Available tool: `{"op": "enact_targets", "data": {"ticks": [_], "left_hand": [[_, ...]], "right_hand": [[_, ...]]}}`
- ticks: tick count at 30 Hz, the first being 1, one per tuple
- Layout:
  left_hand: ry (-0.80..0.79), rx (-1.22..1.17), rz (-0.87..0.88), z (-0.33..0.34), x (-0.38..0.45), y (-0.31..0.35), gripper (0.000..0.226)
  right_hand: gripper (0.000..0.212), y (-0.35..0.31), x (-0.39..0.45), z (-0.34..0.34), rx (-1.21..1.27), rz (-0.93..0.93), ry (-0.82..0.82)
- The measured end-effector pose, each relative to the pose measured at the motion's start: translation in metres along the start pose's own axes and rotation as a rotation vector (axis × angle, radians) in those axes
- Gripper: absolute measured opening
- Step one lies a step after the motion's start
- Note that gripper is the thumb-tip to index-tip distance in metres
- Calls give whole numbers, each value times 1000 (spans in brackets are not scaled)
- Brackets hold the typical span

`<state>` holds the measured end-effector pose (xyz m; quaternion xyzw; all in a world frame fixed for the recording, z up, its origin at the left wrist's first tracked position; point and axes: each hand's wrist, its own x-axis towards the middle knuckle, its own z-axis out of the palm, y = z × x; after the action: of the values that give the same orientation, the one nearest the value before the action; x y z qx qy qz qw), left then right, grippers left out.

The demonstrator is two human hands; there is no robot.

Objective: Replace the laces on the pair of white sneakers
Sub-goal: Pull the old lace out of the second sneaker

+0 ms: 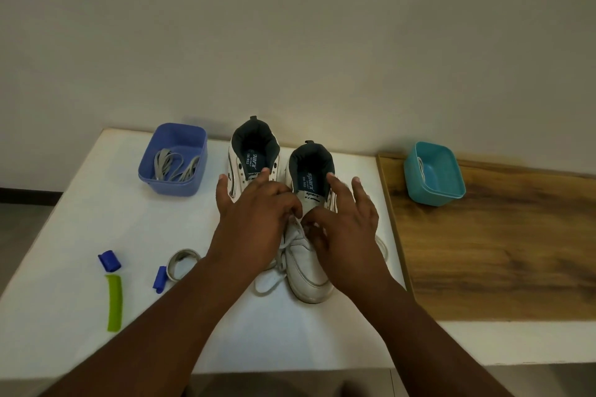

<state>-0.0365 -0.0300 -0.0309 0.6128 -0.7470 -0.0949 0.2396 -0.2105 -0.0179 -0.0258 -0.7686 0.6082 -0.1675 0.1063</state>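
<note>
Both hands meet over the right sneaker (pixel 308 271), toe toward the person, left hand (pixel 254 219) and right hand (pixel 345 232) fingers pinching its white lace (pixel 274 277).

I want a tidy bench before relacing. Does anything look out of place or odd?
Nothing is damaged or spilled. A grey lace lies loose on the white table rather than in the purple tub with the others, and two blue clips and a green strip lie scattered at the left.
</note>
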Motion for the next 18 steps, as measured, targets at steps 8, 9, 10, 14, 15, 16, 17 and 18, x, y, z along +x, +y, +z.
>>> {"op": "enact_targets", "data": {"ticks": [8, 9, 10, 14, 15, 16, 17, 18], "left_hand": [[4, -58, -10, 4, 0, -2, 25], [-1, -49, -20, 3, 0, -1, 24], [-9, -43, -28, 2, 0, 0, 23], [-13, -2, -20, 1, 0, -1, 26], [-14, -9, -5, 1, 0, -2, 30], [-16, -8, 1, 0, 0, -3, 33], [-29, 4, -11, 0, 1, -4, 35], [-45, 19, -34, -1, 1, -4, 34]], "right_hand": [[16, 18, -3, -20, -47, 268, 221], [22, 15, -3, -17, -26, 223, 168], [29, 10, -3, -14, -17, 150, 108], [12, 0, -1, -7, -26, -19, -76], [8, 0, -1, -6, -25, -23, -73], [7, 1, -2, -6, -33, -17, -48], [7, 2, -2, -7, -56, 1, 4], [8, 4, -1, -10, -80, 37, 78]]}}
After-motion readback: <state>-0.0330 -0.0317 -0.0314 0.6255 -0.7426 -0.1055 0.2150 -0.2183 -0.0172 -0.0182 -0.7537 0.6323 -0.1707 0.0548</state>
